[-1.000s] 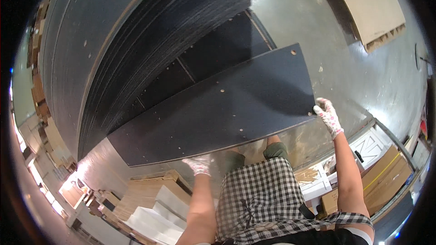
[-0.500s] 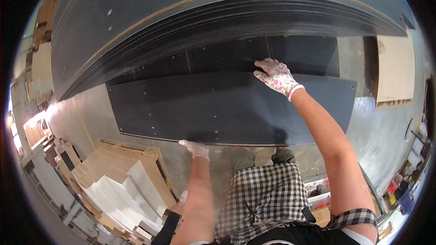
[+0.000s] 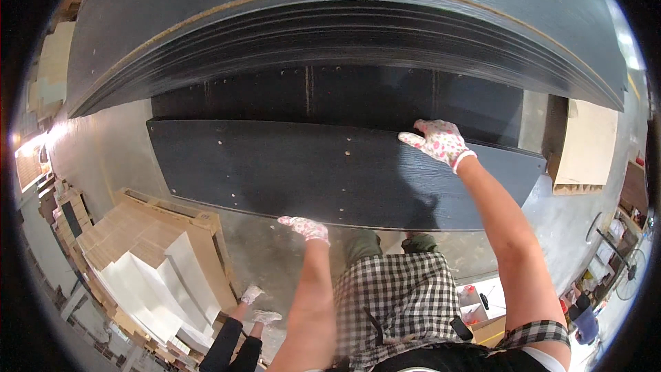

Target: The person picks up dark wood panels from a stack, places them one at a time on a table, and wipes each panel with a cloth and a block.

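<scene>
— Which landmark?
— Take the dark panel (image 3: 289, 172), stretched wide across the front of the body, between both hands.
— Starting from the far left?
— See stacked brown cartons (image 3: 131, 224), well to the near left of the dark panel, with white boxes (image 3: 165, 282) against their near side. Next, closer to the dark panel's near-left side, notice a co-worker's legs (image 3: 242, 351), dark-trousered, in light shoes (cut off by the lower rim of the view).
— And at the left hand (image 3: 304, 227)?
— Gloved in white and pink, holding the dark panel by its near edge, left of its middle. Cannot tell how the fingers lie underneath.
— Beyond the dark panel?
— Find a row of dark boards (image 3: 372, 93) just past its far edge, then a tall stack (image 3: 358, 38) of more boards.
— And at the right hand (image 3: 441, 143)?
— Gloved alike (pink on both), closed on the dark panel's far edge, right of its middle, with thumb on the face and fingers bent over.
— Farther right?
— Look near right of the dark panel for a white compartmented box (image 3: 471, 300), just beside its right end for a tan board (image 3: 592, 141), and well apart for a round fan (image 3: 630, 275).
</scene>
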Available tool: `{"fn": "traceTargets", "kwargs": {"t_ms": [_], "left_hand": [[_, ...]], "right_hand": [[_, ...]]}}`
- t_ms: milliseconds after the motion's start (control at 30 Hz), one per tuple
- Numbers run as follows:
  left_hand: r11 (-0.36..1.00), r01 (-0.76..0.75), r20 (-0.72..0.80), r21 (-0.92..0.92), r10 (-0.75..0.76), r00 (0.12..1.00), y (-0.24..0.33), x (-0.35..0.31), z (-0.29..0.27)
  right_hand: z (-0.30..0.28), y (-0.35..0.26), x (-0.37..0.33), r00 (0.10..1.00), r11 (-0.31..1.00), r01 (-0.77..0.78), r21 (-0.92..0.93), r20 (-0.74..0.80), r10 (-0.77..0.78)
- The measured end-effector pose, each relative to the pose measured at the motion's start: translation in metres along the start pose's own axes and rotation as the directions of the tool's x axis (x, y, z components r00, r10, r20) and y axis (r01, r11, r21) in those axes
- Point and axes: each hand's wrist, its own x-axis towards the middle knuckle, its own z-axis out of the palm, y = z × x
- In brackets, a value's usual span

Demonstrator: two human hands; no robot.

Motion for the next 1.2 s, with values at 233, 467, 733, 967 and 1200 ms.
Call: {"fn": "traceTargets", "kwargs": {"t_ms": [233,467,733,967,1200], "left_hand": [[0.985,0.080,0.032,0.153,-0.086,0.996,0.019,-0.041,-0.048],[0.970,0.236,0.256,0.063,-0.244,0.935,0.067,-0.144,-0.162],[0.725,-0.111,0.382,0.680,-0.221,0.897,0.122,-0.234,-0.204],[0.978,-0.021,0.736,0.207,-0.142,0.662,0.149,-0.304,-0.109],[0.947,-0.006,0.691,0.321,-0.230,0.685,0.159,-0.368,0.029]], "right_hand": [[-0.026,-0.025,-0.075,0.999,1.000,-0.012,0.022,-0.039,0.013],[-0.045,-0.059,-0.224,0.993,0.998,0.051,-0.028,-0.103,-0.053],[-0.138,-0.111,-0.341,0.990,0.998,0.027,-0.055,-0.135,-0.034],[-0.186,-0.125,-0.409,0.938,0.999,0.039,0.035,-0.345,-0.025],[-0.233,-0.111,-0.490,0.822,0.983,-0.076,0.169,-0.547,0.157]]}}
